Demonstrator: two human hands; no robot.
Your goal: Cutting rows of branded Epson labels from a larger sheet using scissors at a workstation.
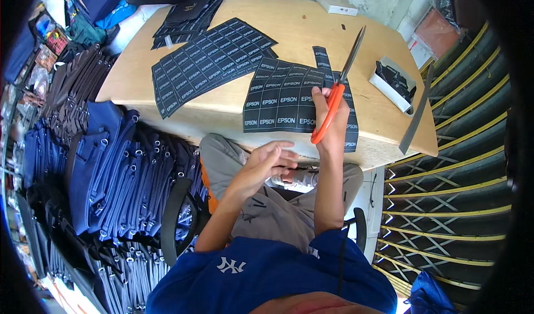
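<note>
My right hand [332, 113] grips a pair of scissors [335, 99] by the orange handle, blades pointing up and away over the table. Beneath that hand lies a black sheet of printed labels [278, 99], its near edge at the table's front. A narrow strip of the same labels [320, 58] sticks out just past the hand; whether the fingers touch it, I cannot tell. My left hand [266, 166] hovers over my lap, just short of the table edge, with fingers stretched apart and nothing in them. More black label sheets [214, 60] lie overlapping to the left.
At the right stands a white box [403, 103] with small black pieces inside. A long dark flat strip [416, 119] lies along the table's right edge. Stacked blue pouches [105, 175] with metal rings crowd the left side. A yellow-barred folding gate [445, 214] borders the right.
</note>
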